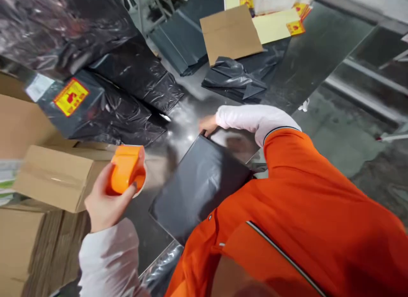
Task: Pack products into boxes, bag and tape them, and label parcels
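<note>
An orange tape dispenser (126, 167) is raised above the left part of the metal table, with my left hand (106, 201) wrapped round it. Close in front of my body lies a flat, rectangular package in black plastic (197, 186). My right hand (208, 124) is at its far corner, with the fingers bent over the edge and pinching the plastic. Some of those fingers are blurred or hidden.
Black-wrapped boxes (127, 105), one with a yellow label (71, 97), stand at the left above cardboard boxes (54, 175). Towards the back lie folded black bags (183, 37), a crumpled black bag (239, 78), a cardboard sheet (231, 33) and yellow papers (274, 27) on the metal table (321, 46).
</note>
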`<state>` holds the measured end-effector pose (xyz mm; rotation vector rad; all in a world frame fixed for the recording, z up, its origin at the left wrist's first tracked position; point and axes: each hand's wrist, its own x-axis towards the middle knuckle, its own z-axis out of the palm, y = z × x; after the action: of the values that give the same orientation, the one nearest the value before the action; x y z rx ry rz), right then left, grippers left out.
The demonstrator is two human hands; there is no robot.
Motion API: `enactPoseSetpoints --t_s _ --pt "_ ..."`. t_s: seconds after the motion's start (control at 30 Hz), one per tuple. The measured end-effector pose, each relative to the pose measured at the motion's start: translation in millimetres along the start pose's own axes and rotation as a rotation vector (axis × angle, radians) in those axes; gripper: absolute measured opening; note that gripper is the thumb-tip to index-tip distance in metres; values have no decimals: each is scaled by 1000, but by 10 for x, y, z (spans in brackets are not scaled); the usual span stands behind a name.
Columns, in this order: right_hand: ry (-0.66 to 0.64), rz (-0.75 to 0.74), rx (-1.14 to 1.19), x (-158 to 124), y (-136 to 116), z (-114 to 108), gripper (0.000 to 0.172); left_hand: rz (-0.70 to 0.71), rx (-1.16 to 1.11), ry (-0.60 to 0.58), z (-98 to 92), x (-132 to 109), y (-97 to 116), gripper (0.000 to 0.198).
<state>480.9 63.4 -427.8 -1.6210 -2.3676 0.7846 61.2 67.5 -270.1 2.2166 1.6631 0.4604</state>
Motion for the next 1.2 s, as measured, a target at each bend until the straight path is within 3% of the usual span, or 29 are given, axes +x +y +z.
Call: enactPoseSetpoints --t_s 0.03,0.2,0.27,0.33,0.4,0.47,0.53,0.6,0.77,0.93,1.03,1.2 --pt "10 27 48 -120 51 120 5 23 -13 -49 22 70 33 88" --pt "205 155 335 -877 -91 895 30 147 -138 -217 190 717 270 73" --pt "315 210 501 -1062 -208 1137 39 151 -292 -342 448 1082 478 73" --pt "396 315 745 -1087 -235 1254 40 99 -511 -491 846 1436 723 75" --pt "433 440 965 -971 -142 1231 33 -16 -737 -611 1311 1729 956 71" --pt "484 514 993 -781 47 1094 28 -121 -871 -719 1737 1941 1137 67" --pt "628 536 904 -583 274 895 21 -174 -924 -814 2049 2081 1243 68" --pt "771 513 848 -407 481 690 17 -189 -949 -858 2235 2161 1271 70" --pt "904 360 809 -54 718 371 55 -201 -1038 -840 2402 2200 1157 71" --pt "875 317 640 96 682 307 19 -200 -1054 -826 2410 2190 1067 66" --pt "791 259 532 103 666 324 18 -239 -991 -865 2350 2251 1051 57" --pt "612 257 512 10 744 360 12 -232 -888 -1020 2334 2360 1029 62"
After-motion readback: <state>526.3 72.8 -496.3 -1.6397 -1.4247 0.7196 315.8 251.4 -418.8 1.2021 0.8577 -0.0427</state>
